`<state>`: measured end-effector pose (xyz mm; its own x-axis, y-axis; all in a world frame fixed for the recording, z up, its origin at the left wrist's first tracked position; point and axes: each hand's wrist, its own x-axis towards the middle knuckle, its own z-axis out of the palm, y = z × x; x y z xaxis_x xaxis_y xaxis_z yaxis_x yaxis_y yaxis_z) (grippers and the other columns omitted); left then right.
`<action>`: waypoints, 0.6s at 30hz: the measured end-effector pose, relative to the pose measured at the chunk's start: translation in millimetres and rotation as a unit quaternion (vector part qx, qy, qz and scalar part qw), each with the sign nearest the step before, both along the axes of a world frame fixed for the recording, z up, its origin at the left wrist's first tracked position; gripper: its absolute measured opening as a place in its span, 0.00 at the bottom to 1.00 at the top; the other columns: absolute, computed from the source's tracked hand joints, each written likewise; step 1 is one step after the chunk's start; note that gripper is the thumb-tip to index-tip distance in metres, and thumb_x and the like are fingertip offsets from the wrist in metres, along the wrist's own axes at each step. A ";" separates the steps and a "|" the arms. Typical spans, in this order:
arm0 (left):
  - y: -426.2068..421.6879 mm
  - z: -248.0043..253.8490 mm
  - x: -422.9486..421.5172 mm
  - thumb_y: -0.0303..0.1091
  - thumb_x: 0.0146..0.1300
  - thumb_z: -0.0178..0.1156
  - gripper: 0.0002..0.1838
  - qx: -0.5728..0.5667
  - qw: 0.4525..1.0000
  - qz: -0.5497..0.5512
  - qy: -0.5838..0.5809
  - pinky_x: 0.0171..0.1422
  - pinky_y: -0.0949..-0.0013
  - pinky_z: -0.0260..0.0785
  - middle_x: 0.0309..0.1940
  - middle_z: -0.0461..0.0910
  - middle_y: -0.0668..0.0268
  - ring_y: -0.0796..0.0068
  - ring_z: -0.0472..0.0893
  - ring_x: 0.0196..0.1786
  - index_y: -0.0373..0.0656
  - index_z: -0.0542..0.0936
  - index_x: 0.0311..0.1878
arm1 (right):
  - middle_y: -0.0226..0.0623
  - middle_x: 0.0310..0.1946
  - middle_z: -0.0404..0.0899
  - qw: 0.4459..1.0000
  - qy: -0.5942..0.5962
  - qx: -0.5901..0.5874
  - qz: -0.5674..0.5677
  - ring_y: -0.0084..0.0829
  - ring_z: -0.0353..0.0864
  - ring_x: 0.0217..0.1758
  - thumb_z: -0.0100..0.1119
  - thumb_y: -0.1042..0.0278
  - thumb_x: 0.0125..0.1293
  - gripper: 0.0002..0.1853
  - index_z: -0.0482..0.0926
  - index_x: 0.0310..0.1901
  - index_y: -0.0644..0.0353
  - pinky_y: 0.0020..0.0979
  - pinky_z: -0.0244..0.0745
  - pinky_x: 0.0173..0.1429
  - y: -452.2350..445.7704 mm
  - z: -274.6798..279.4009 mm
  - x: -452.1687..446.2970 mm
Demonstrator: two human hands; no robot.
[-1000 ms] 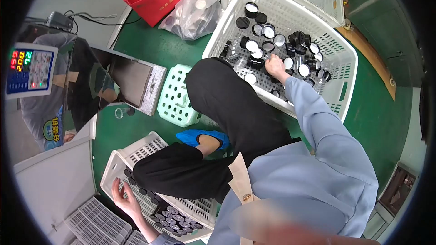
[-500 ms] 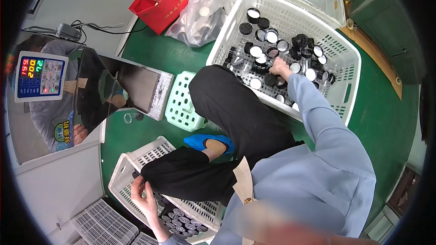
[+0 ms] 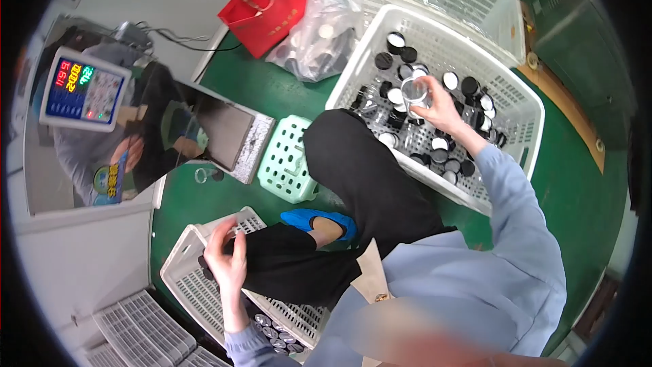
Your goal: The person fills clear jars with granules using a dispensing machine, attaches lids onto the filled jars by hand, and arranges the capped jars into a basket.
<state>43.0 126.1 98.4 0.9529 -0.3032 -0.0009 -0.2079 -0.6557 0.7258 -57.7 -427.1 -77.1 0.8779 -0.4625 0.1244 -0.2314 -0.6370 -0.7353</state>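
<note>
Over the large white crate [image 3: 536, 163], my right hand [image 3: 445, 110] grips a clear jar [image 3: 413, 92] with its open round end turned toward the camera. Black-lidded and clear jars [image 3: 454, 156] lie loosely in that crate, several with white discs showing. My left hand [image 3: 226, 251] is raised above the smaller white crate [image 3: 178, 280] at the lower left, fingers curved and apart, with nothing seen between them. Rows of dark-lidded jars [image 3: 275, 329] stand in that smaller crate, partly hidden by my leg and arm.
A mint-green perforated stool [image 3: 288, 160] stands between my knee and a machine with a lit display [image 3: 85, 88]. A red bag [image 3: 267, 10] and a plastic bag [image 3: 322, 30] lie behind. A clear jar [image 3: 201, 175] is on the floor. Stacked grey crates [image 3: 142, 329] are lower left.
My right hand has risen out of the jars in the large crate with a clear jar in it. My left hand has lifted from beside my leg. The camera view has shifted slightly.
</note>
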 end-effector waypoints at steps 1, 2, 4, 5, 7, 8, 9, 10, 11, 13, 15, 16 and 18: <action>-16.8 -1.3 7.2 0.24 0.64 0.67 0.17 -0.014 1.000 -0.020 -0.015 0.60 0.66 0.78 0.51 0.87 0.57 0.66 0.86 0.54 0.37 0.85 0.56 | 0.44 0.61 0.80 0.998 -0.066 0.008 0.020 0.40 0.80 0.66 0.77 0.63 0.58 0.38 0.69 0.69 0.58 0.39 0.75 0.68 12.6 36.8 9.2; -37.1 -1.1 13.3 0.24 0.63 0.68 0.18 -0.036 0.998 -0.046 -0.033 0.61 0.65 0.78 0.52 0.87 0.57 0.67 0.86 0.54 0.37 0.85 0.57 | 0.45 0.59 0.81 0.995 -0.091 0.000 0.035 0.42 0.82 0.63 0.78 0.62 0.57 0.38 0.70 0.67 0.60 0.40 0.77 0.67 29.2 79.0 20.6; -74.0 -6.4 25.0 0.29 0.61 0.72 0.23 -0.074 0.991 -0.081 -0.074 0.64 0.62 0.77 0.54 0.87 0.56 0.63 0.86 0.57 0.37 0.83 0.60 | 0.46 0.58 0.81 0.980 -0.178 0.004 0.093 0.41 0.83 0.62 0.79 0.66 0.55 0.38 0.71 0.67 0.63 0.39 0.77 0.66 63.7 137.0 45.3; -95.5 -12.0 31.9 0.30 0.59 0.73 0.28 -0.123 0.982 -0.100 -0.098 0.66 0.60 0.77 0.57 0.85 0.54 0.60 0.85 0.60 0.37 0.80 0.64 | 0.46 0.58 0.81 0.972 -0.199 0.005 0.127 0.41 0.83 0.62 0.79 0.68 0.54 0.39 0.71 0.67 0.64 0.39 0.77 0.66 82.5 155.9 59.7; -133.4 -12.8 42.6 0.30 0.54 0.76 0.45 -0.195 0.967 -0.127 -0.108 0.71 0.54 0.73 0.66 0.79 0.51 0.57 0.80 0.68 0.37 0.68 0.76 | 0.46 0.58 0.81 0.952 -0.236 -0.034 0.193 0.41 0.83 0.62 0.79 0.70 0.53 0.40 0.71 0.68 0.65 0.39 0.78 0.65 123.3 181.7 86.3; -146.9 -18.2 48.4 0.31 0.52 0.77 0.51 -0.220 0.957 -0.132 -0.137 0.73 0.53 0.70 0.69 0.75 0.48 0.55 0.77 0.71 0.38 0.62 0.79 | 0.46 0.60 0.80 0.942 -0.236 0.005 0.240 0.42 0.83 0.63 0.79 0.71 0.54 0.40 0.71 0.68 0.64 0.39 0.78 0.65 146.8 189.1 98.4; -157.5 -17.6 52.3 0.30 0.52 0.75 0.52 -0.247 0.949 -0.122 -0.150 0.74 0.53 0.70 0.70 0.74 0.48 0.54 0.76 0.72 0.39 0.59 0.80 | 0.46 0.61 0.80 0.931 -0.236 0.017 0.276 0.42 0.82 0.63 0.79 0.70 0.54 0.40 0.71 0.69 0.64 0.39 0.78 0.64 168.5 192.8 110.1; -162.8 -16.5 56.5 0.29 0.52 0.74 0.53 -0.275 0.940 -0.115 -0.163 0.75 0.53 0.69 0.70 0.73 0.47 0.53 0.76 0.72 0.39 0.57 0.81 | 0.46 0.61 0.80 0.921 -0.234 0.027 0.310 0.42 0.82 0.63 0.79 0.70 0.55 0.41 0.71 0.70 0.63 0.38 0.79 0.64 188.6 194.5 120.7; -162.4 -18.9 61.7 0.27 0.54 0.72 0.54 -0.290 0.936 -0.110 -0.166 0.76 0.53 0.68 0.71 0.71 0.49 0.54 0.74 0.73 0.40 0.53 0.82 | 0.45 0.62 0.79 0.909 -0.235 0.048 0.341 0.41 0.81 0.64 0.77 0.69 0.58 0.41 0.70 0.72 0.63 0.38 0.79 0.64 206.4 192.5 131.7; -147.9 -26.1 68.5 0.24 0.55 0.66 0.51 -0.318 0.935 -0.082 -0.135 0.77 0.54 0.67 0.69 0.71 0.51 0.55 0.73 0.74 0.41 0.51 0.82 | 0.46 0.68 0.74 0.898 -0.190 0.107 0.383 0.40 0.79 0.66 0.73 0.66 0.64 0.38 0.68 0.74 0.63 0.37 0.77 0.66 229.3 188.0 149.9; -125.6 -43.2 78.6 0.24 0.55 0.67 0.49 -0.293 0.950 -0.045 -0.098 0.76 0.55 0.68 0.67 0.71 0.51 0.56 0.73 0.73 0.41 0.53 0.80 | 0.46 0.70 0.71 0.896 -0.163 0.096 0.401 0.39 0.78 0.67 0.70 0.63 0.67 0.36 0.68 0.74 0.64 0.38 0.76 0.68 238.7 182.0 167.3; -115.0 -50.1 82.5 0.24 0.55 0.67 0.49 -0.282 0.956 -0.029 -0.077 0.75 0.55 0.69 0.66 0.72 0.51 0.57 0.74 0.72 0.41 0.54 0.79 | 0.47 0.71 0.70 0.900 -0.162 0.052 0.400 0.39 0.78 0.68 0.70 0.62 0.68 0.36 0.68 0.74 0.64 0.39 0.75 0.69 237.7 177.2 178.1; -95.5 -63.5 89.3 0.28 0.55 0.68 0.44 -0.294 0.950 0.070 0.081 0.73 0.58 0.69 0.64 0.74 0.53 0.61 0.76 0.68 0.40 0.58 0.75 | 0.49 0.72 0.70 0.921 -0.132 0.044 0.364 0.39 0.77 0.70 0.68 0.59 0.70 0.37 0.66 0.75 0.65 0.43 0.73 0.73 236.3 178.9 198.8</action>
<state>132.3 30.5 34.9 0.9857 -0.1671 -0.0204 -0.0032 -0.1395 0.9902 141.0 -190.8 101.8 0.9035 0.2181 0.3689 0.4284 -0.4882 -0.7603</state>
